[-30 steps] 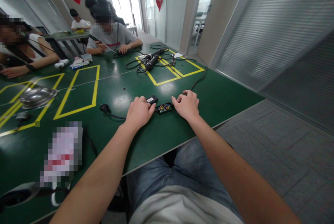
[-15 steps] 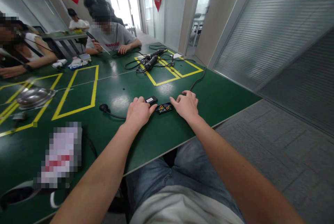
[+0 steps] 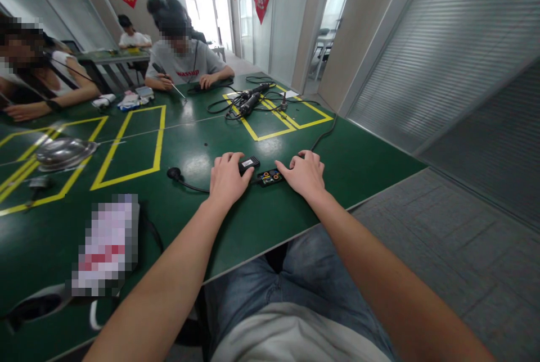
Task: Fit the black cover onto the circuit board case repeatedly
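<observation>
A small black case (image 3: 270, 177), its top off, lies in front of me with coloured wires and round parts showing inside. Just behind it rests a black cover (image 3: 250, 164) with a white label. My left hand (image 3: 228, 180) is beside the cover's left end, thumb spread away from its fingers and nearest the cable at the case's left end. My right hand (image 3: 304, 173) has its thumb tip against the case's right end, the other fingers bent and apart on the table. This hand hides part of the case's end. A black cord runs from under my left hand to a plug (image 3: 174, 173).
Black corded tools (image 3: 250, 102) lie within yellow tape outlines at the back. A metal bowl-like piece (image 3: 65, 153) sits at left, near a blurred-out white packet (image 3: 107, 244). Across the green table (image 3: 189, 221), a person (image 3: 185, 58) holds a screwdriver (image 3: 172, 82); another sits at far left.
My left hand has drawn slightly left, away from the case, so more of the cover and the case's left end shows. The view has shifted a little; my right hand stays by the case.
</observation>
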Motion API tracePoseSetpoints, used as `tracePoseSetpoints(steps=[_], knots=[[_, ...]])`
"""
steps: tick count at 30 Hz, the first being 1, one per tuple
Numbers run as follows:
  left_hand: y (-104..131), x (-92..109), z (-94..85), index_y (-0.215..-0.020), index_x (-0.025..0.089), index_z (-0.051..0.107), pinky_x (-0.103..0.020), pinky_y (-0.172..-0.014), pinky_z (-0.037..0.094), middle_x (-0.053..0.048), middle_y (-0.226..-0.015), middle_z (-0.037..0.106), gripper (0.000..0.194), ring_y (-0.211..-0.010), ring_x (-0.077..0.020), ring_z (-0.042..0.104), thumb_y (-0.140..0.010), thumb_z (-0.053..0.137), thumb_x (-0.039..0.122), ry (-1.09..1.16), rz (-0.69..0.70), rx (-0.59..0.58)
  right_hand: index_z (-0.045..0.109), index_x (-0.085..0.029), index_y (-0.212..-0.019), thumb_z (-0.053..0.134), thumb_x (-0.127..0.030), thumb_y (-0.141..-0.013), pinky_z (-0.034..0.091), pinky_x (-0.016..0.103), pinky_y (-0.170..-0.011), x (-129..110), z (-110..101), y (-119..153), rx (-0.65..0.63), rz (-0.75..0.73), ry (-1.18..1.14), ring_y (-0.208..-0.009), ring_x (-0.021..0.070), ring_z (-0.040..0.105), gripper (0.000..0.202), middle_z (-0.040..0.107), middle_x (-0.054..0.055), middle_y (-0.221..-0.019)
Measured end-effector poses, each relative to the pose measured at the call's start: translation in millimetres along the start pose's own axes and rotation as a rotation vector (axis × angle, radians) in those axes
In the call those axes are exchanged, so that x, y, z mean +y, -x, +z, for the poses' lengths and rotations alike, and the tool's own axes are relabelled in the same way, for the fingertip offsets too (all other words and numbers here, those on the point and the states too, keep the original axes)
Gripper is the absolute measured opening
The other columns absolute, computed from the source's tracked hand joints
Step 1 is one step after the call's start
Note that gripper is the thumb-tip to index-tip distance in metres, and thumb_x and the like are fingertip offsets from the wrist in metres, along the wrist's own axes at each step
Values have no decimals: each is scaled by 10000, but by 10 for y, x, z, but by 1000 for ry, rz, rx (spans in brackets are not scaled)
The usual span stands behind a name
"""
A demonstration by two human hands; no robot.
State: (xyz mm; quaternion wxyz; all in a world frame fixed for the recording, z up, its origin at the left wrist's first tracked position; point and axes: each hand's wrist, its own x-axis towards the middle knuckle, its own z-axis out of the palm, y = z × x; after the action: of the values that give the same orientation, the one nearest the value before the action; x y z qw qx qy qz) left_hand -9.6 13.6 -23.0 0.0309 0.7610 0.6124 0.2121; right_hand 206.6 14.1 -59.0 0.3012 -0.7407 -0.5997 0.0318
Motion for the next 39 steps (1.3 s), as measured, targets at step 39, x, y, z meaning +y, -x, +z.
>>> tracePoseSetpoints(steps=[39], knots=[[64, 163, 38, -1370, 219, 749, -442, -1018, 544, -87, -1156, 747, 407, -1091, -291, 663, -974, 763, 314, 224, 269, -205, 669, -241, -819, 572, -573, -1025, 361, 558, -1176, -16, -9, -30, -92, -30, -29, -1388, 347, 487, 402, 646, 144, -1367]])
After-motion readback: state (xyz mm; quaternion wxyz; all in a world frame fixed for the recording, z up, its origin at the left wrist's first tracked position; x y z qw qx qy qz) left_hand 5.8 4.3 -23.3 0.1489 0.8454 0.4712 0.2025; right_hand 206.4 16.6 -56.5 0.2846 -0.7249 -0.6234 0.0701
